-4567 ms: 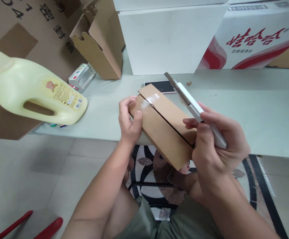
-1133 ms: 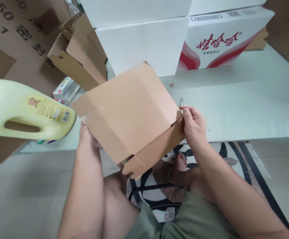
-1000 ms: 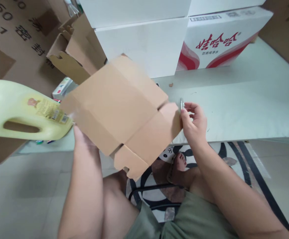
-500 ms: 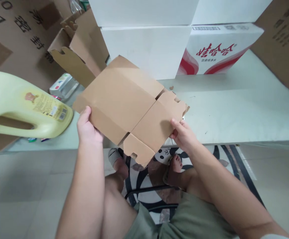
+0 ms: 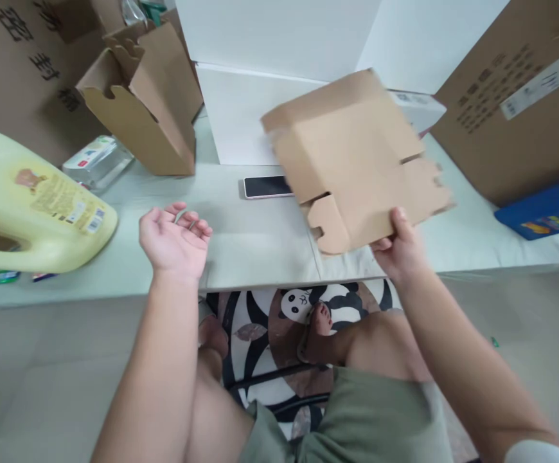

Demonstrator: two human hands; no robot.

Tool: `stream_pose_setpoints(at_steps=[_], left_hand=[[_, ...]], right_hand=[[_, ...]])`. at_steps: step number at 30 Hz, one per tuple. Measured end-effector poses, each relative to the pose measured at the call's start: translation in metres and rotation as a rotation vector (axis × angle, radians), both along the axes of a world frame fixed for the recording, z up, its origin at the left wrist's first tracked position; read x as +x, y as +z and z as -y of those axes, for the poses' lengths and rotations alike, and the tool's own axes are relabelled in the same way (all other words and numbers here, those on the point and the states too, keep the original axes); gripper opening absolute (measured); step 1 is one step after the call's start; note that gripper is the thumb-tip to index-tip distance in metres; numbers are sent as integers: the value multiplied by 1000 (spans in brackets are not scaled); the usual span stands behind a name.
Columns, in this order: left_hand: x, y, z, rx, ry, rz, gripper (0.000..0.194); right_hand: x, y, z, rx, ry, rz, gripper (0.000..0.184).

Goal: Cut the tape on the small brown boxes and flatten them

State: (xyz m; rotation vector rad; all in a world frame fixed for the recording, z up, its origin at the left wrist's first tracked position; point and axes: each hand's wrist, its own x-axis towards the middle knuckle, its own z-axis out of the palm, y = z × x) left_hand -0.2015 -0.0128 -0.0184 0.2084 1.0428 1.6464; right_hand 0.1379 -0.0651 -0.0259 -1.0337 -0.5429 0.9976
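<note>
My right hand (image 5: 399,247) grips a flattened brown cardboard box (image 5: 356,154) by its near edge, thumb on top. The box is raised and tilted over the right middle of the pale green surface (image 5: 260,244), with creased panels and notched flaps showing. My left hand (image 5: 176,238) is palm up with its fingers apart and loosely curled, holding nothing. Between the two hands a phone (image 5: 266,186) lies on the surface, its right end hidden behind the cardboard.
White boxes (image 5: 279,38) stand stacked at the back. Left of them are an opened-out brown carton (image 5: 151,109), a clear plastic pack (image 5: 99,161) and a large yellow bottle (image 5: 33,199). At right stand a big brown carton (image 5: 515,96) and a blue box (image 5: 544,206).
My left hand has let go of the flattened cardboard box. My right hand has carried it to the right, swinging it round, and the phone has come into view. The camera has turned somewhat right.
</note>
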Motion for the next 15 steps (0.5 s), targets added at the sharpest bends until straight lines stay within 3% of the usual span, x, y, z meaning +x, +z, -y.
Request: stream_pose_setpoints(at_steps=[5,8,10,12,14,15], left_hand=[[14,2,1,5,3,-55,32],[18,-1,0,13,-7,-64,31],[20,-3,-1,14,-15,-65,30],[22,-6,-2,8,-30,-63,30],[25,-7,-3,4,-52,-67,29],[27,-8,-3,0,-54,-76,29]], right_hand=[[101,29,46,-103,-529,130,27],[155,31,80,-212,-707,266,24],[185,26,91,-236,-775,323,26],[216,20,85,-259,-828,395,30],[249,19,61,-270,-738,561,32],[264,20,44,-262,-619,675,32]])
